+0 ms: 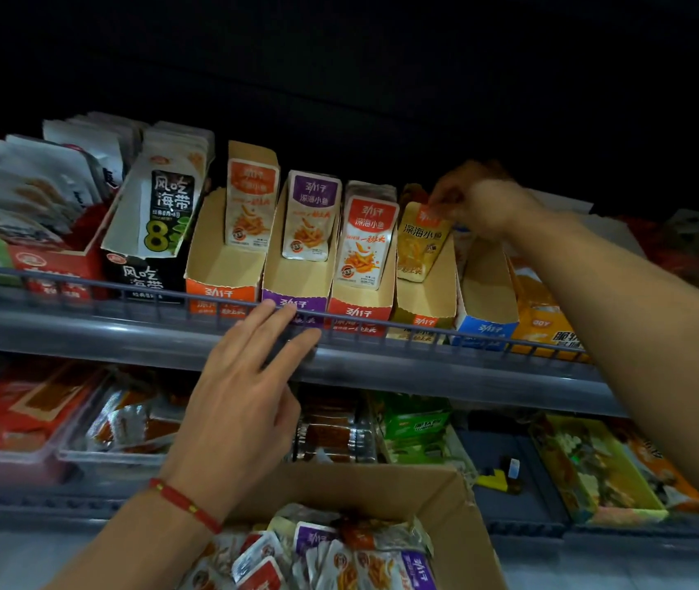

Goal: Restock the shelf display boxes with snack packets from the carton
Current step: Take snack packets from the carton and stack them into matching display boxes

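On the upper shelf stand cardboard display boxes: orange [220,266], purple [296,278], red [360,300], yellow [424,295] and blue [486,300]. Each of the first four holds a few upright snack packets at its back. My right hand [479,206] is raised to the yellow box and pinches the top of the yellow packets [418,240]. My left hand [249,389] hovers with straight fingers in front of the shelf rail [126,287], holding nothing. The open carton [445,496] sits at the bottom, full of mixed packets [339,559].
Left of the boxes stand black-and-white seaweed packs [164,210] and white pouches [41,176]. An orange snack box [543,317] stands right of the blue one. The lower shelf [424,376] holds trays of red, green and yellow snacks.
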`<state>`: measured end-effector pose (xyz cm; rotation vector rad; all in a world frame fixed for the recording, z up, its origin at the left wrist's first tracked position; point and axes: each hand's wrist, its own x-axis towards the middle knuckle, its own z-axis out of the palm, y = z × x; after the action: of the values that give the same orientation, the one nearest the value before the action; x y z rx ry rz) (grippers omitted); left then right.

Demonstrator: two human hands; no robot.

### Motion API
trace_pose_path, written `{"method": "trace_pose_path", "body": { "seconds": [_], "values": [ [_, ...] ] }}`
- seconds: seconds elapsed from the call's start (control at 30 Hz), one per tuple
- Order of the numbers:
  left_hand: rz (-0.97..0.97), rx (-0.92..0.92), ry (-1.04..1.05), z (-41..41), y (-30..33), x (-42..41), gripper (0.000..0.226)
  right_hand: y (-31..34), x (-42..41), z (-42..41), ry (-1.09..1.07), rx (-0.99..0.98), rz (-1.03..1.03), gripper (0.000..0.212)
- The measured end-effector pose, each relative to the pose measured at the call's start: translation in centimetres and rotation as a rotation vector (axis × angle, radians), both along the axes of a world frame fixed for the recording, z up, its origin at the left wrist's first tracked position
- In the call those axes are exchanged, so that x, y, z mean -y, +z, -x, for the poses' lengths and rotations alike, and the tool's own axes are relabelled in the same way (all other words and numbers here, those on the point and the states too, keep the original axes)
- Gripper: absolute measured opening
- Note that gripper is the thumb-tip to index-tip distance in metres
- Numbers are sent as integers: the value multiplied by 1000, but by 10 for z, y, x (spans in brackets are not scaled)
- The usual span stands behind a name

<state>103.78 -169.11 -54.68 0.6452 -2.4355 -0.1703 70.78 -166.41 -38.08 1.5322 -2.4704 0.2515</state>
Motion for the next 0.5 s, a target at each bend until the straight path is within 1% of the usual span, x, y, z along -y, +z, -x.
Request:
{"method": "trace_pose_path", "body": {
  "seconds": [0.17,0.33,0.4,0.5],
  "values": [
    [-16,-15,-1,0,1,3,73,3,19,0,-73,-104,-106,18],
    [-30,-29,-5,0,3,4,72,2,21,1,-80,-182,-92,15],
    [-31,-35,-7,0,4,4,71,5,22,2,-40,-154,-81,13],
    [-35,-41,-6,-1,4,4,70,11,22,3,-1,-109,-146,16]
  ]
}}
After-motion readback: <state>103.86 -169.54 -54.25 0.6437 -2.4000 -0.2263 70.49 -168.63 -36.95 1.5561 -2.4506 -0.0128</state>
